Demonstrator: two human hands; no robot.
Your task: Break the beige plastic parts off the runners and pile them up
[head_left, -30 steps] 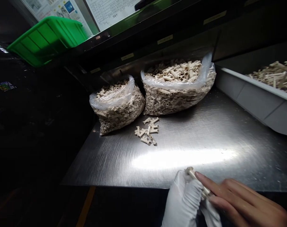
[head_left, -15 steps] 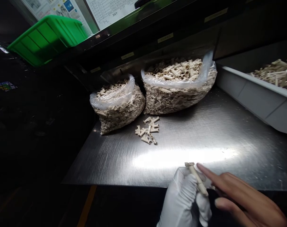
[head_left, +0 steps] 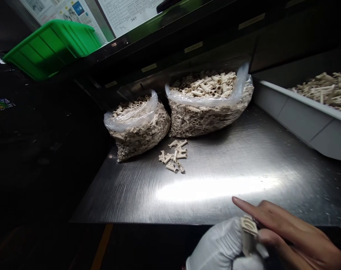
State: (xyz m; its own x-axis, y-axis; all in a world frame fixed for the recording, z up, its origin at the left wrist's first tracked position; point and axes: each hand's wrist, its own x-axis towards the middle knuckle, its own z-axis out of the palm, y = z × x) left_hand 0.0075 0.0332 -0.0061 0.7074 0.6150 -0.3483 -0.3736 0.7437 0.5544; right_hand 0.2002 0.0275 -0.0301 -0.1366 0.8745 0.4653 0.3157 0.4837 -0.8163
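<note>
Worn on the head of the person in front of me, the lone camera looks forward and down across a metal worktop (head_left: 122, 195), tilted so that the shelf (head_left: 164, 43) beyond slants upward to the right. Gloved left hand (head_left: 219, 243) and bare right hand (head_left: 294, 232) sit closest to the lens, lower right.

readable text: none | posted sheets (head_left: 128, 17): print illegible | shelf-edge labels (head_left: 193, 47): illegible

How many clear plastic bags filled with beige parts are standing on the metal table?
2: the smaller bag stands at the left, and the larger bag is just right of it, before the gray bin.
</note>
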